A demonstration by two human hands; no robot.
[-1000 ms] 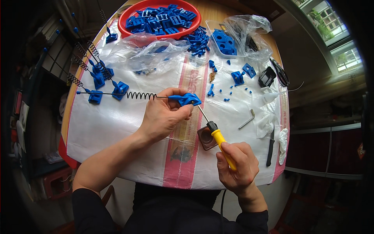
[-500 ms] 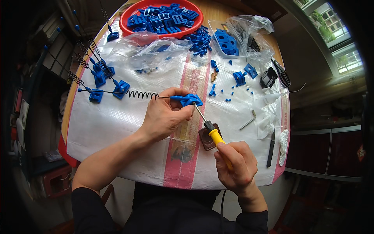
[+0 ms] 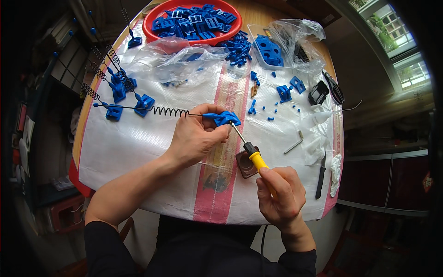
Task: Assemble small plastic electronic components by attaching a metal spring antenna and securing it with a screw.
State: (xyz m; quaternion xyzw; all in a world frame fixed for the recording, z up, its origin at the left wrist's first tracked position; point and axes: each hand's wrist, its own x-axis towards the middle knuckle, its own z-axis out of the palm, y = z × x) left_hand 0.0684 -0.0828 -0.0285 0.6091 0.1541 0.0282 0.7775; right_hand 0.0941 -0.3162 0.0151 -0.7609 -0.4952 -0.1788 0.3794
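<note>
Left hand (image 3: 196, 138): it is closed around the blue piece (image 3: 226, 118), with the thumb at the near side and the fingers bent behind
Right hand (image 3: 284, 196): it is wrapped on the yellow handle of a slim tool (image 3: 257, 160), the thumb and first finger lying along this handle
Both hands: they are apart from each other, and the tool reaches across the gap
Blue piece: it is held over the middle of the white cover (image 3: 129, 152), near the striped band (image 3: 211, 205)
Tool end: the metal shaft points up and to the left, and its end seems to touch the near edge of the blue piece; the exact contact is too small to tell
Spring wire (image 3: 170, 111): black, coiled in its middle, it goes out from the left hand toward the left
Brown dish (image 3: 244, 170): it is below the tool, which covers it partly
Left of table: several blue bases (image 3: 144, 105) stand there with similar coiled wires
Far edge: the red basin (image 3: 146, 28) is full of blue parts, just beside a clear bag (image 3: 161, 57)
Right of table: an L-shaped metal key (image 3: 294, 143) lies near a knife with black handle (image 3: 320, 182)
</note>
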